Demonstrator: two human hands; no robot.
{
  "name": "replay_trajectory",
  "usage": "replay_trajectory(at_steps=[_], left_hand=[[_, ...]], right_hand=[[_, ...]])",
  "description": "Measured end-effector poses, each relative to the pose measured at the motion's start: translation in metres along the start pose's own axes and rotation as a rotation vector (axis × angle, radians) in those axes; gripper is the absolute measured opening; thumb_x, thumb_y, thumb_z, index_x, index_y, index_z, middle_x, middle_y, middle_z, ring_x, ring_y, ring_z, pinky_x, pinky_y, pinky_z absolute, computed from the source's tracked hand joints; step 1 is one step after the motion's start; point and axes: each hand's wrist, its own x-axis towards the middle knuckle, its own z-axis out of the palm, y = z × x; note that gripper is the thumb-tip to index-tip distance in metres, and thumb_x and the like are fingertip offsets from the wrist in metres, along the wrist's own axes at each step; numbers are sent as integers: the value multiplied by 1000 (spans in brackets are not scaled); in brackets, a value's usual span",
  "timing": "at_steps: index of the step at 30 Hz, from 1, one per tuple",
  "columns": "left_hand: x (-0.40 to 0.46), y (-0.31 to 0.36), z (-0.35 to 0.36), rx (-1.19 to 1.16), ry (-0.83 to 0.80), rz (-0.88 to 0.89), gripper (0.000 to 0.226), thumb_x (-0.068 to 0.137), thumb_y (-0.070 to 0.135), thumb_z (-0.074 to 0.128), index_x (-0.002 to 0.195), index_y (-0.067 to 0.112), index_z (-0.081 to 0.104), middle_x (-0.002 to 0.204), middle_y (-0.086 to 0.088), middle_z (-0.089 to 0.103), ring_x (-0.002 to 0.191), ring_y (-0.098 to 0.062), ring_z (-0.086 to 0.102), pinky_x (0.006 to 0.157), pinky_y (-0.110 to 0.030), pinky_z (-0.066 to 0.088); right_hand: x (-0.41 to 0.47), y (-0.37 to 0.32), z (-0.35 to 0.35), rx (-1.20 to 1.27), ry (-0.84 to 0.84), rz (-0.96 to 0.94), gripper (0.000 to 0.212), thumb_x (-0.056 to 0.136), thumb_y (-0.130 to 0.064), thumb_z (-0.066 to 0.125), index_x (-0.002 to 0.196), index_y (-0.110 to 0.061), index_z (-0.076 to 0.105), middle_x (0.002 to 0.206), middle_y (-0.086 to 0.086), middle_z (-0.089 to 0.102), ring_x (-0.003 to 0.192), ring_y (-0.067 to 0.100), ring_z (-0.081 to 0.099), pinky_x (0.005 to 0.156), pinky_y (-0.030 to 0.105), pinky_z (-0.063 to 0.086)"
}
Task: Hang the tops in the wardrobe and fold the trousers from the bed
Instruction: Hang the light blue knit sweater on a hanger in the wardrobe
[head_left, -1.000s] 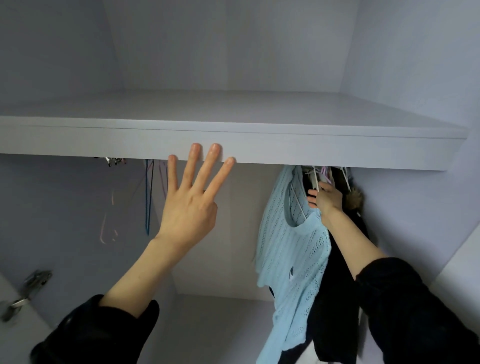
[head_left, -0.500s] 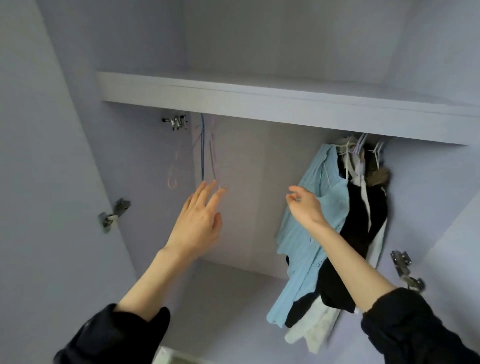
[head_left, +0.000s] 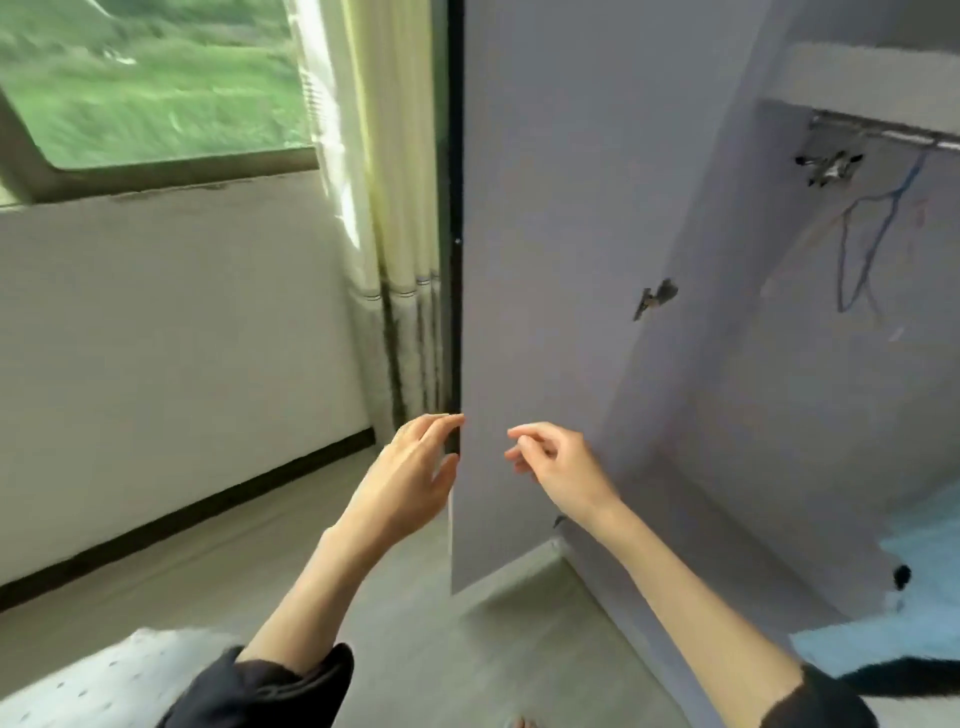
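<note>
1. The left hand (head_left: 410, 478) sits at centre frame against the free edge of the open wardrobe door (head_left: 545, 312). Its fingers are loosely spread and hold nothing, and whether they touch the edge I cannot tell.
2. The right hand (head_left: 558, 467), just right of centre, floats in front of the door face, fingers loosely curled and empty — likely between garments.
3. A pale blue top (head_left: 924, 571) hangs low at the right edge, inside the wardrobe beneath the rail (head_left: 883, 136). No trousers show.
4. Bare floor (head_left: 234, 561) fills the lower left — open room to turn; a spotted bed corner (head_left: 104, 680) sits at the bottom left.
</note>
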Motion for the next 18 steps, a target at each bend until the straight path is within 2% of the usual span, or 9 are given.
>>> replay_trajectory(at_steps=[3, 5, 12, 16, 18], left_hand=[[-57, -69, -47, 10, 118, -225, 43, 93, 14, 51, 136, 15, 45, 134, 1, 47, 129, -13, 38, 100, -7, 17], [-84, -103, -73, 20, 172, -346, 42, 93, 13, 51, 135, 13, 46, 133, -1, 49, 128, -14, 40, 99, -5, 16], [-134, -216, -150, 97, 400, -652, 41, 94, 12, 49, 135, 13, 46, 133, 1, 50, 130, -13, 36, 104, -14, 21], [-144, -275, -180, 76, 552, -858, 43, 95, 17, 48, 138, 16, 42, 134, 2, 49, 129, -12, 39, 102, -17, 25], [-152, -296, -190, 24, 648, -983, 44, 97, 21, 46, 140, 21, 39, 133, 5, 49, 125, -9, 40, 97, -18, 27]], right_hand=[[13, -37, 76, -22, -179, -73, 21, 96, -9, 47, 106, -10, 65, 90, 7, 70, 86, 23, 66, 84, 33, 50], [24, -60, 116, -25, -266, -122, 21, 96, -10, 47, 107, -10, 65, 88, 5, 69, 86, 23, 66, 83, 32, 49], [86, -137, 263, -45, -590, -302, 20, 96, -16, 46, 107, -21, 63, 83, -9, 66, 78, 9, 64, 73, 16, 47], [130, -180, 344, -100, -787, -411, 22, 97, -19, 45, 111, -21, 62, 89, -7, 67, 85, 9, 64, 79, 21, 49], [150, -202, 381, -127, -866, -468, 22, 97, -19, 46, 111, -21, 62, 88, -8, 66, 83, 7, 64, 78, 20, 48]])
